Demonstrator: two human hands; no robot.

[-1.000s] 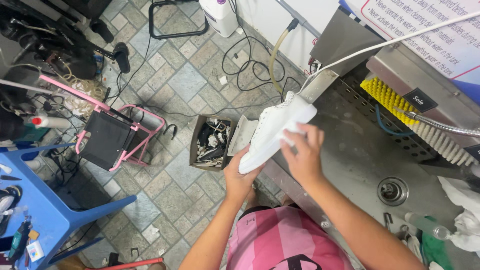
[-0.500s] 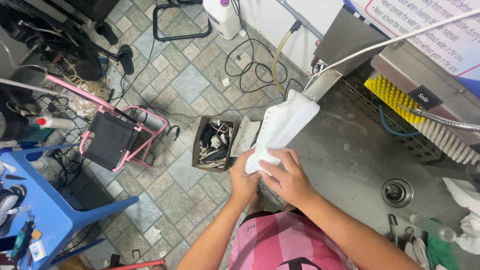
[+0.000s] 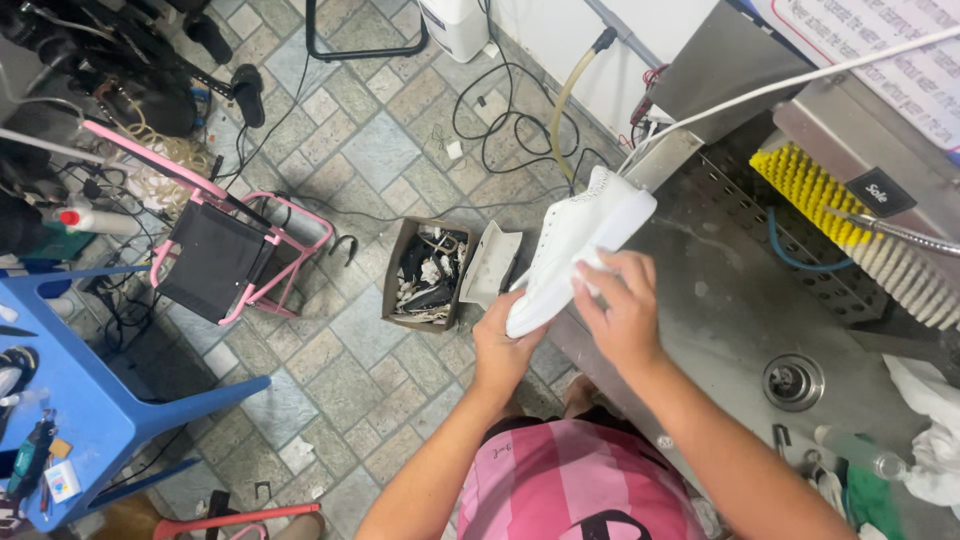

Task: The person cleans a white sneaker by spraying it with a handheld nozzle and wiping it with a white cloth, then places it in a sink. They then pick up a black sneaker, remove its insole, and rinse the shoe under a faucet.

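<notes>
A white sneaker is held up in the air over the near left edge of the steel tabletop, its toe pointed far and right, its heel low and near. The heel end is gripped from below by the left hand, fingers pressed together around it. The side of the sneaker is covered by the right hand, whose grip is closed on a small white cloth pressed against the sole edge. To the right, bare steel is left open as far as the round drain. Beyond that, a perforated rack and a yellow brush are seen. On the tiled floor just left of the tabletop edge, an open cardboard box is set; farther left stand a pink-framed cart and a blue table.
</notes>
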